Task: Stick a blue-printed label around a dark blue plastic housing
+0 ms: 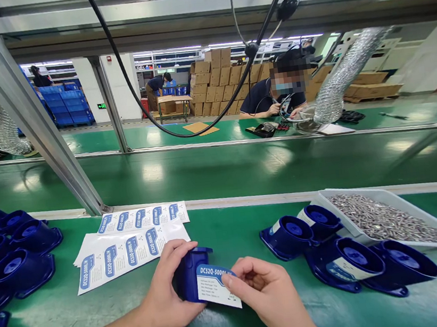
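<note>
My left hand (171,290) is wrapped round a dark blue plastic housing (188,277), tipped on its side just above the green bench. Between thumb and fingers, my right hand (270,296) pinches the right end of a blue and white label (214,287) printed "DC52Q-5000L/H". The label's left end lies against the housing's side; its right end stands off the surface. Left of my hands, sheets of the same labels (125,253) lie on the bench. Several housings with labels on them (350,264) stand to the right.
More blue housings (19,270) crowd the left side. A white tray of small metal screws (382,217) sits at the right. A metal post (38,112) rises behind the label sheets, and a black cable (126,73) hangs overhead. Across the bench a co-worker (274,94) handles wires.
</note>
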The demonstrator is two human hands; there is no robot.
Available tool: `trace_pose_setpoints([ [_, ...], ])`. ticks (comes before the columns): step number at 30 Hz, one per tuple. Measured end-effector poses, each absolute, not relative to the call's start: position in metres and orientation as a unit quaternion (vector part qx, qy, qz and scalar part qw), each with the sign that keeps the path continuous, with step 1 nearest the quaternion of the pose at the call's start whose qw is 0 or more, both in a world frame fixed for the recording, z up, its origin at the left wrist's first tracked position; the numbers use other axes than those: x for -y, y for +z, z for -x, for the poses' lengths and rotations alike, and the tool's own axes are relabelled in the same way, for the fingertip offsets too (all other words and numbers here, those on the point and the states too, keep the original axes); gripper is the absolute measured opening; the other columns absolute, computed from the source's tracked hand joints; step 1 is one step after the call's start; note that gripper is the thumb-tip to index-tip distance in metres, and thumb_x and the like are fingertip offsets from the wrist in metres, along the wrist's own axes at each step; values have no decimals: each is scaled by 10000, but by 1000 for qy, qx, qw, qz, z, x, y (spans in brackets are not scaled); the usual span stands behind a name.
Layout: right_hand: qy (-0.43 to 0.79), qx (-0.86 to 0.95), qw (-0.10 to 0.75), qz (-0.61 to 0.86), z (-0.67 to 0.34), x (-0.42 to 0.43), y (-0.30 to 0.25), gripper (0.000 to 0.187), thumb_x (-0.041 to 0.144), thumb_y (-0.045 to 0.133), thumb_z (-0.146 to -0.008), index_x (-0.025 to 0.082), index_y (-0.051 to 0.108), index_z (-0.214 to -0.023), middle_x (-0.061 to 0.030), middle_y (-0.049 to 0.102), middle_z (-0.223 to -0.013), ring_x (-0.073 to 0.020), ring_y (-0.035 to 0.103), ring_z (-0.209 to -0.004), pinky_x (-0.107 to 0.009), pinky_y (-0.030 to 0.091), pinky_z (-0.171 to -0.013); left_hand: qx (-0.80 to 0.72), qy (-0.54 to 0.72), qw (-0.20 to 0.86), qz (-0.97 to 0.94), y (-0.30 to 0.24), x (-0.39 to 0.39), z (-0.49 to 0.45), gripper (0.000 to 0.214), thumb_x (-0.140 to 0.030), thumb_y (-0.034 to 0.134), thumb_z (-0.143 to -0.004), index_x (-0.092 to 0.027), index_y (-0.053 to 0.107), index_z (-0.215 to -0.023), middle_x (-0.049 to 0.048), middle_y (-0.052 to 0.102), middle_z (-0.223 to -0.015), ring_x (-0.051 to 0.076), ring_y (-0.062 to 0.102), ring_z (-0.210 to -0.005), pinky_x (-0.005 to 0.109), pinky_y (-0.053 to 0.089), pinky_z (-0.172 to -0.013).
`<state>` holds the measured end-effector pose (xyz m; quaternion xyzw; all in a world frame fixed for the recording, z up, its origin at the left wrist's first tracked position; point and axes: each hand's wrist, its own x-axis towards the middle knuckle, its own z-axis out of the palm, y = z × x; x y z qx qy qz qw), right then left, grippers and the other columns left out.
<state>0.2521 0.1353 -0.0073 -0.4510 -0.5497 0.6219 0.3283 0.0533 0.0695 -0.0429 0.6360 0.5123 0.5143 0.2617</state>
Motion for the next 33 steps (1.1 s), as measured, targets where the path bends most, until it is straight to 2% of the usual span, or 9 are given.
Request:
trace_pose_setpoints([
  [7,621,555,330,446,-253,-136,-10,463,556,870,-724,136,679,-696,-44,601,-672,-133,511,-636,-251,408,-615,-511,515,259,-637,-44,-69,-53,833,-140,781,-758,-336,442,-1494,77,454,-1372,235,515,-1293,377,424,-1131],
  [33,621,549,320,458,-252,-136,-7,502,595,883,-692,132,690,-701,-51,610,-666,-136,520,-632,-247,417,-612,-502,521,247,-645,-42,-69,-53,818,-132,770,-757,-315,449,-1488,96,462,-1338,245,546,-1257,383,471,-1079],
])
